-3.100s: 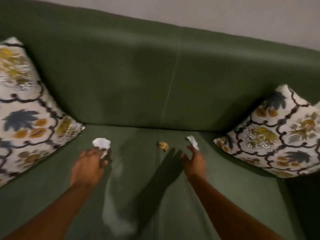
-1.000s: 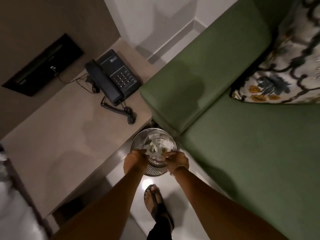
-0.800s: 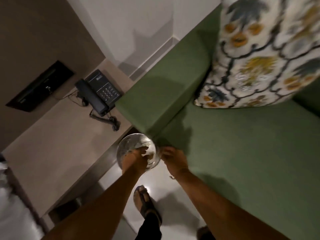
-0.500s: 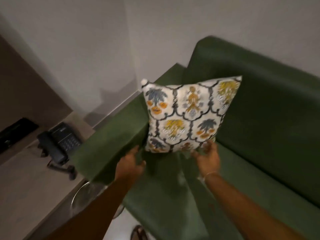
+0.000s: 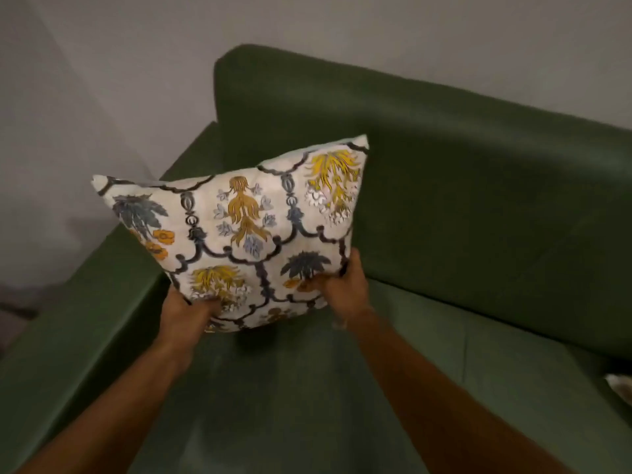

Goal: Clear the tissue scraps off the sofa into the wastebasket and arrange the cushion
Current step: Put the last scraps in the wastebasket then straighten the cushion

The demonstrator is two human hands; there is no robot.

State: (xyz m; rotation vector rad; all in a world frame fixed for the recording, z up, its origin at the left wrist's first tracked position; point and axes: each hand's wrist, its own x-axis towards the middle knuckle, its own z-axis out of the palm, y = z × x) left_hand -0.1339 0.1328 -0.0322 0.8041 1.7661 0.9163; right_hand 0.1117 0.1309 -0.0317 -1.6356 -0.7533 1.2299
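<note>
A white cushion [image 5: 239, 230] with a dark lattice and yellow, blue and orange flowers stands tilted in the left corner of the green sofa [image 5: 478, 217], against the armrest and backrest. My left hand [image 5: 186, 314] grips its lower left edge. My right hand [image 5: 342, 289] grips its lower right corner. The cushion's bottom edge seems slightly raised off the seat. No tissue scraps show on the seat. The wastebasket is out of view.
The sofa's left armrest [image 5: 78, 316] runs along the left, with a pale wall [image 5: 85, 80] behind it. At the far right edge, a corner of a second patterned cushion [image 5: 620, 386] pokes into view on the seat.
After both hands were at the wastebasket by the sofa's end, they came up to the cushion. They now grip its lower edge, and its top has tipped over toward the left.
</note>
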